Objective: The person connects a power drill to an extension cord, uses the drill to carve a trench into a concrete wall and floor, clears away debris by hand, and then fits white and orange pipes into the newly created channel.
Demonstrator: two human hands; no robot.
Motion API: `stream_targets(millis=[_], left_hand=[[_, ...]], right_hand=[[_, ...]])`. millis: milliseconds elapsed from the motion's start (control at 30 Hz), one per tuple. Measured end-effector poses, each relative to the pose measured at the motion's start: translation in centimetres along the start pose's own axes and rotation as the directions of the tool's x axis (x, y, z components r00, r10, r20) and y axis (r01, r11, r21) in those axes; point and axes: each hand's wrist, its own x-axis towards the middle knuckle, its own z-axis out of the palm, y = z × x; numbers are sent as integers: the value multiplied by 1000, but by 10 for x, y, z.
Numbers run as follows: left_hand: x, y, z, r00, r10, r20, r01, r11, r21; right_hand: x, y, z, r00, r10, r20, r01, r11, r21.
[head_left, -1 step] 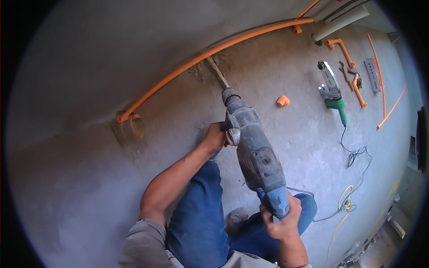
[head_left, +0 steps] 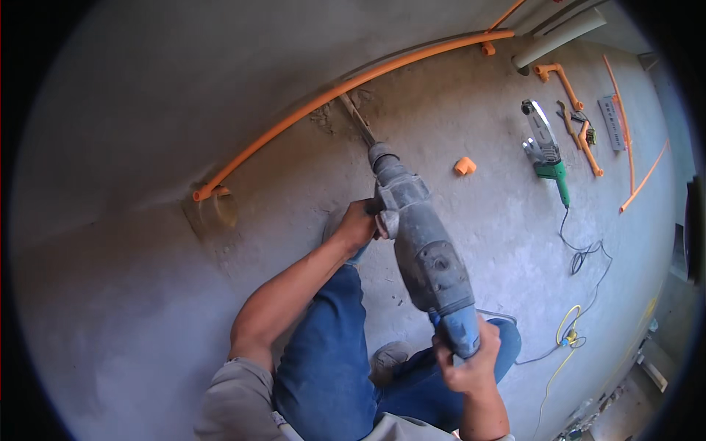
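While the drill (head_left: 426, 235) slants over the grey floor (head_left: 500, 213) in front of me, I see its bit (head_left: 358, 121) reach up to the long orange pipe (head_left: 294, 121) by the wall (head_left: 184, 95); I cannot tell if they touch. My right hand (head_left: 474, 371) has its fingers wrapped around the blue back handle (head_left: 462, 331). My left hand (head_left: 358, 223) holds the drill's left side, its fingers partly hidden. Off to the right lies an orange elbow (head_left: 465, 166), then a green tool (head_left: 550, 158).
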Motion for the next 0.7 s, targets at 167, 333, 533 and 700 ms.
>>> stream_targets(millis=[167, 333, 533, 700], left_hand=[[23, -11, 36, 993, -118, 23, 120, 987, -108], [37, -29, 45, 996, -87, -15, 83, 979, -185], [70, -39, 62, 990, -87, -108, 51, 951, -305], [79, -30, 62, 981, -155, -116, 107, 933, -343]], right_hand=[[30, 8, -38, 999, -28, -22, 27, 998, -60], [49, 23, -52, 995, -75, 62, 80, 993, -81], [88, 10, -64, 981, -107, 159, 141, 965, -222], [106, 1, -68, 978, -92, 187, 136, 961, -239]])
